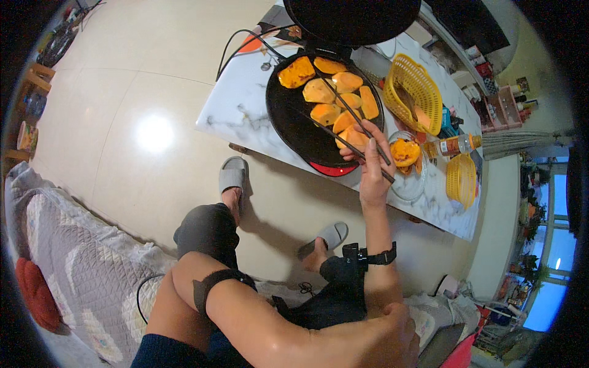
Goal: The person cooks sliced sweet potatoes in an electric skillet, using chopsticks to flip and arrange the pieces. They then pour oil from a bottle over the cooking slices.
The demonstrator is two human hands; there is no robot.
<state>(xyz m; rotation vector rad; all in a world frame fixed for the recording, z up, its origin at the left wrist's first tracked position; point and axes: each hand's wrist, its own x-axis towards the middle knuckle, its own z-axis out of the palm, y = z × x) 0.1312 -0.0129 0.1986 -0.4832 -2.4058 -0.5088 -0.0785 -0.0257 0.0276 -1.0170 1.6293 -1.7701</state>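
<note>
Right hand's point(372, 165) grip is closed around chopsticks point(351, 147) over orange slices point(319, 91) in the black pan point(288, 116); its lid point(353, 18) stands raised beyond; basket point(424, 80) and bottle point(455, 145) crowd the counter point(230, 119) rightward; left hand point(397, 328) by right elbow, grip unclear.

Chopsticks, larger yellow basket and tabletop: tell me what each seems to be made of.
Chopsticks: dark and rather matte; perhaps wood, perhaps plastic, as no grain shows.
Larger yellow basket: most likely plastic with a slight sheen, judging by its slotted walls and even colour.
Tabletop: smooth, white with grey marble-like veins; whether stone or imitation, I cannot tell.
</note>
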